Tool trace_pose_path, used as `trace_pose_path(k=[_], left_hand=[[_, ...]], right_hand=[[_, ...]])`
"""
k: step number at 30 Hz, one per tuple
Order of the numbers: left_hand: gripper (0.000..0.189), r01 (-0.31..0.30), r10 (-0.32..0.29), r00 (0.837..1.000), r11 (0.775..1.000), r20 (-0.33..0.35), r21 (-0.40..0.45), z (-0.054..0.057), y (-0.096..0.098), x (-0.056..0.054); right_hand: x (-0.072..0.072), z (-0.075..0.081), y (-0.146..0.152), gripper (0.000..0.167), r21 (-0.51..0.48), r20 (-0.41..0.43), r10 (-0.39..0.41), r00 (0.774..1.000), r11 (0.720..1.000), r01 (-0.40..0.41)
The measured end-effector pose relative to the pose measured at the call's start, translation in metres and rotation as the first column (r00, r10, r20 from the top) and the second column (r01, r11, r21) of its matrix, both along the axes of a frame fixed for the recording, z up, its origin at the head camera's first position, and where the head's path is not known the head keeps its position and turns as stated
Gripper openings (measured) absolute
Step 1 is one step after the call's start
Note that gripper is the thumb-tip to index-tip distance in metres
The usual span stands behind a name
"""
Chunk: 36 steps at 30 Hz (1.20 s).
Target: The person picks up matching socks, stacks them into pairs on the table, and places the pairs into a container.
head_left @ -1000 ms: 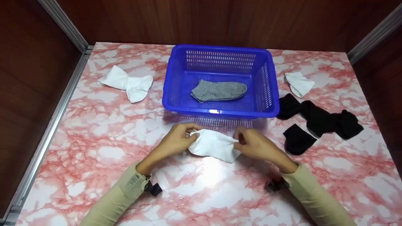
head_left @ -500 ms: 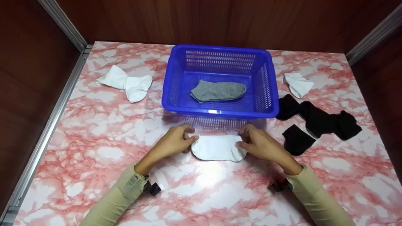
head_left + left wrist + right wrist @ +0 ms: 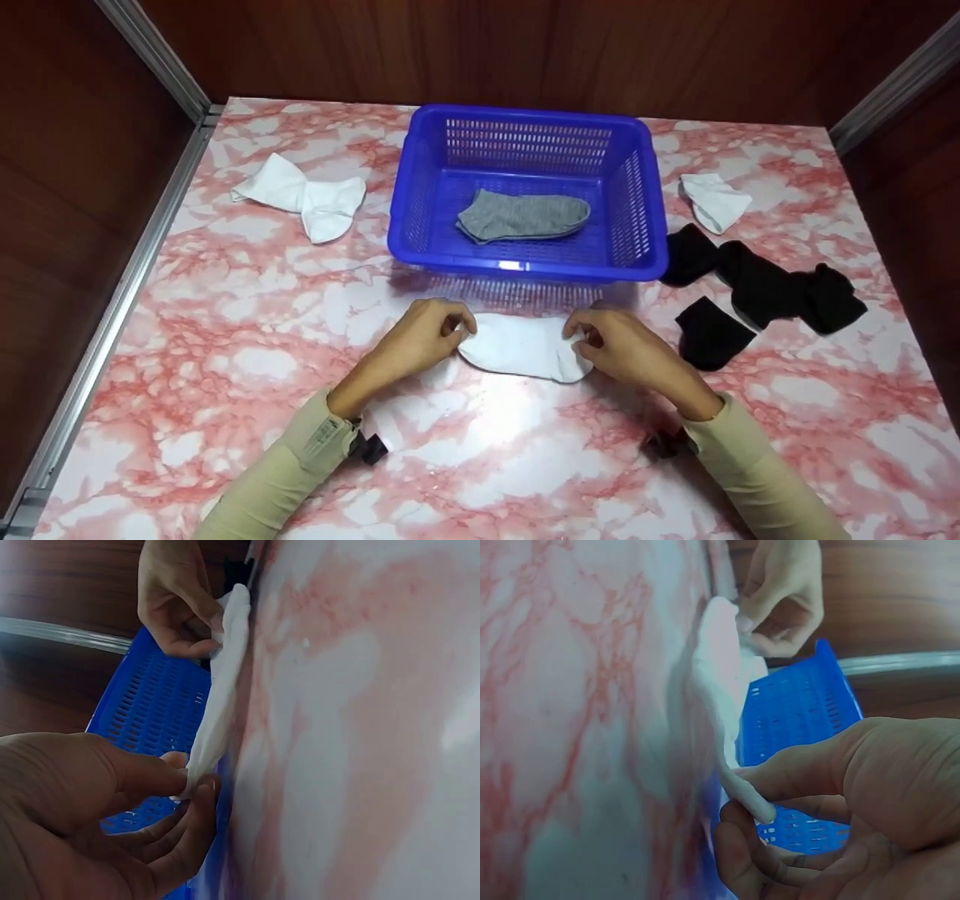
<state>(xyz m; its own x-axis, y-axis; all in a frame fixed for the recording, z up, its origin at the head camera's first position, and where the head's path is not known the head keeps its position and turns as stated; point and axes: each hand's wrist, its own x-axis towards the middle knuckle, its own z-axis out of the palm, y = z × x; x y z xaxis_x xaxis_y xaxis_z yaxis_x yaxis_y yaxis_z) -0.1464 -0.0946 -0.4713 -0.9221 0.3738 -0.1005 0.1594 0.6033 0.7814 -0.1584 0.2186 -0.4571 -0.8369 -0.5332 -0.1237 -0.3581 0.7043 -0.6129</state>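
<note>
On the red-and-white marbled counter (image 3: pixel 165 375), one rectangular blue plastic basket (image 3: pixel 465 262) holding one seemingly finished grey cloth sock bundle (image 3: pixel 525 217) sits beyond the left grip (image 3: pixel 424 334) and right grip (image 3: pixel 626 343), which pinch one flat white cloth sock bundle (image 3: pixel 517 346) between them, while at least three black cloth socks (image 3: pixel 712 335) rightward and two loose white cloth socks (image 3: pixel 330 208), one either side, seem left.

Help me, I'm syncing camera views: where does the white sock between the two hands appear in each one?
Head: the white sock lies just below centre.
Left wrist: the white sock slants left of centre, from near the top to below mid-height.
Right wrist: the white sock slants down the middle.
Shared landmark: blue basket, respectively above, mostly left, mostly right of it.
</note>
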Motion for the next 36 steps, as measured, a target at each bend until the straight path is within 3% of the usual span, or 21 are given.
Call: trace_pose_path(k=[5, 10, 20, 36], left_hand=[[0.025, -0.005, -0.001, 0.998, 0.996, -0.062, -0.091, -0.0001, 0.0034, -0.0001], [0.024, -0.011, 0.006, 0.999, 0.993, -0.046, -0.116, 0.0007, 0.0049, -0.0007], [0.020, -0.011, 0.000, 0.997, 0.988, -0.072, -0.156, 0.0033, 0.0056, -0.0027], [0.024, -0.009, 0.004, 1.000, 0.982, -0.026, -0.186, 0.0027, 0.0029, -0.0007]], right_hand=[[0.0016, -0.0004, -0.0011, 0.019, 0.042, -0.060, 0.008, 0.998, 0.999, -0.006], [0.0012, 0.0003, -0.0007, 0.023, 0.070, -0.070, 0.000, 0.998, 0.998, 0.005], [-0.0025, 0.0066, 0.0061, 0.033, 0.113, 0.012, 0.037, 0.999, 0.993, -0.038], [-0.0014, 0.0069, 0.0057, 0.033, 0.128, 0.059, 0.035, 0.998, 0.991, -0.042]])
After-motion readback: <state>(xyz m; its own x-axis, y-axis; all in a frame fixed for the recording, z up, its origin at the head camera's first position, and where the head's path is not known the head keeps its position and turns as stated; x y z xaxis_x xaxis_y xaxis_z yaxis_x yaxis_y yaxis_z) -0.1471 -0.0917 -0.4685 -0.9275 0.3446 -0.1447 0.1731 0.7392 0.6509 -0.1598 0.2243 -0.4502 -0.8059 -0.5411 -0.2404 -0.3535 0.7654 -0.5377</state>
